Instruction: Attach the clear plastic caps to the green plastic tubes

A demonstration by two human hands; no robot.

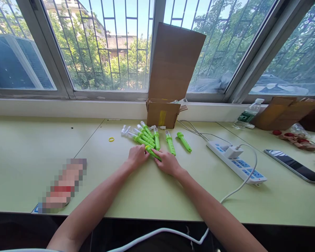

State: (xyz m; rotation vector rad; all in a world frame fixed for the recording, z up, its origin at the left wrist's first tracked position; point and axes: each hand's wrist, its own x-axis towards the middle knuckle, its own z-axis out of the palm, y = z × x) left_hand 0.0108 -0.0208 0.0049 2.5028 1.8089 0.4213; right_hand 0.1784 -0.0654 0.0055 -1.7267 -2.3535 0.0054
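Observation:
Several green pens with clear caps (pixel 146 135) lie bunched on the pale green table (pixel 157 189). My left hand (pixel 137 155) rests at their near ends, fingers curled against the bunch. My right hand (pixel 168 162) lies beside it, fingers closed over the end of one green pen (pixel 152 152). Two more green pens (pixel 170 143) (pixel 184 141) lie apart to the right. A small yellow ring (pixel 111 139) sits on the table to the left.
An open cardboard box (pixel 163 112) stands behind the pens under the window. A white power strip (pixel 236 161) with a charger and cable lies right, then a phone (pixel 295 165). A water bottle (pixel 248 113) and another box (pixel 286 112) sit far right.

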